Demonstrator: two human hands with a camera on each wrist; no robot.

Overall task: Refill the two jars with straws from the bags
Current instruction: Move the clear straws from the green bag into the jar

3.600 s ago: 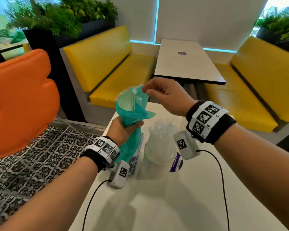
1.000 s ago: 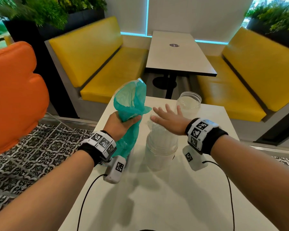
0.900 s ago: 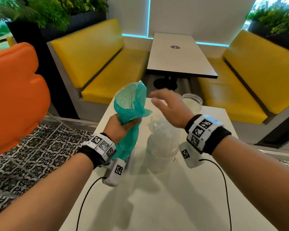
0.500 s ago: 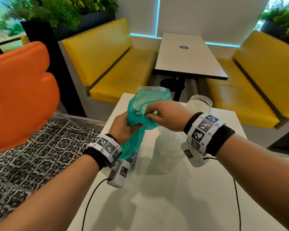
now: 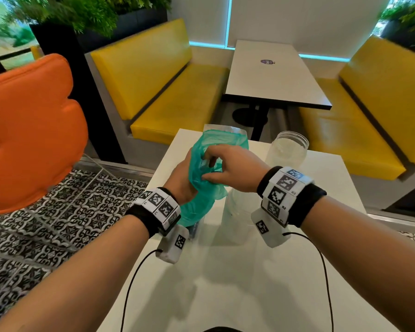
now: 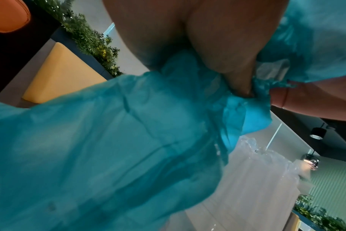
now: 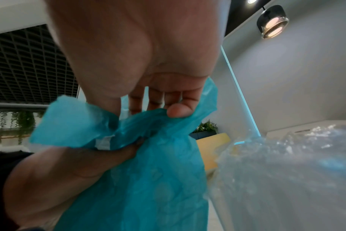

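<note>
A teal plastic bag [image 5: 203, 202] stands at the left of the white table [image 5: 225, 283]. My left hand [image 5: 185, 179] grips it around the neck. My right hand [image 5: 209, 168] pinches the crumpled upper part of the bag [image 7: 148, 187], thumb [image 7: 178, 111] on the film. The left wrist view shows the bag [image 6: 109, 156] filling the frame; what is in it is hidden. Just right of it, a near clear jar [image 5: 235, 212] holds clear-wrapped straws [image 6: 257, 179] and is partly hidden by my right wrist. A second clear jar [image 5: 286, 149] stands open at the table's far right.
An orange chair [image 5: 29, 130] stands left of the table over patterned floor tiles. Yellow benches [image 5: 177, 97] and another white table [image 5: 268, 75] lie beyond the far edge. Black cables [image 5: 134, 279] run from both wrist cameras across the near tabletop.
My right hand left the near jar's straws, rose, moved left and took hold of the teal bag's top, which is now crumpled lower. My left hand kept its grip on the bag's neck.
</note>
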